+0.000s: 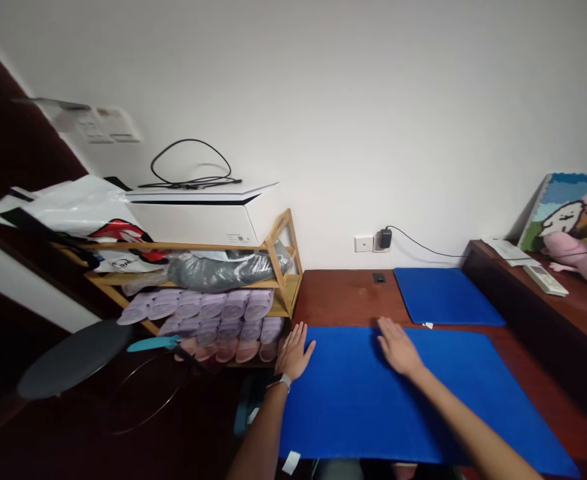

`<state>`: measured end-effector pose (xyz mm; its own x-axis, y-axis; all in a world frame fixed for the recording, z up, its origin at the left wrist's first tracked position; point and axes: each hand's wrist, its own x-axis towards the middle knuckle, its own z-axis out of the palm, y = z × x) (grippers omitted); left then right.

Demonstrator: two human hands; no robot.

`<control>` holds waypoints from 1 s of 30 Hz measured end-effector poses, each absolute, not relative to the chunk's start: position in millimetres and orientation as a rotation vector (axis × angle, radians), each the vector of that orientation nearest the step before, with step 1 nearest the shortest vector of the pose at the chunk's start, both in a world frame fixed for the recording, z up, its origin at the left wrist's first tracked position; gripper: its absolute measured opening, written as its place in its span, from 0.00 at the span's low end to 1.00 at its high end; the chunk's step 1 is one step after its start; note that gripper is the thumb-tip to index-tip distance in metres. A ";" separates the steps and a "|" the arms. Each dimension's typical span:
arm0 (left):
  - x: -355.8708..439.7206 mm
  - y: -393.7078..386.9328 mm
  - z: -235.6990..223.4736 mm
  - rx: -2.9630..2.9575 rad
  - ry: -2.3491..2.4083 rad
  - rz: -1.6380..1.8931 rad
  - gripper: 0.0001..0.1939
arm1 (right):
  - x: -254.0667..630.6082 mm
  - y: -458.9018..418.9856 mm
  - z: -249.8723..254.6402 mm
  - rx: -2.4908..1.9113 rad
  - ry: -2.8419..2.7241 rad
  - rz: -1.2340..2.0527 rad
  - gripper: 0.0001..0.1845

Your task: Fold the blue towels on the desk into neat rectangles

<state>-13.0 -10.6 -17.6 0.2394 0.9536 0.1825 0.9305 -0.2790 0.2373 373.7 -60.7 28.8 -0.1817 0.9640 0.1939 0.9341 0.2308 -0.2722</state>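
A large blue mat [353, 413] is spread over the reddish-brown desk [343, 293], with a white tag at its near left corner. At the mat's far left corner lies my left hand [294, 353], flat with the fingers stretched out and the thumb apart; a watch [280, 381] is on that wrist. My right hand [398, 348] rests flat near the middle of the mat's far edge, fingers extended and nothing held. Behind it to the right is a smaller blue mat [448, 297], a white tag at its near edge.
A wooden rack [288, 267] left of the desk holds rows of lilac slippers [210, 303], bags and a white box [198, 220] topped by a black cable [193, 181]. At right, a raised ledge bears a remote [546, 280] and a pink plush toy [583, 260]. A round stool [76, 360] stands left.
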 end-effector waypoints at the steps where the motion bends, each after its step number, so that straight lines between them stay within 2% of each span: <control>1: -13.0 -10.2 -18.3 2.406 1.838 0.455 0.38 | 332.6 -56.2 30.0 -1.689 -2.239 0.206 0.35; 5: -13.5 -7.4 -22.6 2.421 1.837 0.480 0.36 | 229.3 -41.8 28.8 -1.537 -2.365 0.403 0.36; 8: -13.8 -5.7 -24.0 2.436 1.836 0.486 0.36 | 232.5 -37.3 25.3 -1.559 -2.363 0.414 0.37; 11: -14.1 -5.0 -22.8 2.437 1.838 0.477 0.36 | 299.0 -47.1 17.9 -1.664 -2.335 0.377 0.36; 20: -17.6 0.1 -23.5 2.469 1.835 0.498 0.36 | 624.6 -115.0 -19.2 -2.441 -1.826 0.193 0.39; 23: -19.0 1.7 -23.3 2.510 1.825 0.508 0.35 | 664.1 -121.9 -29.5 -2.494 -1.755 0.126 0.40; 30: -16.8 -0.1 -17.2 2.519 1.840 0.444 0.35 | 660.1 -122.6 -36.5 -2.459 -1.765 0.086 0.41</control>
<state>-16.8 -0.1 -17.2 0.2784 0.9324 0.2306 0.9349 -0.3181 0.1574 660.1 -122.6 -36.5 0.3210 0.9469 0.0199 0.9404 -0.3162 -0.1249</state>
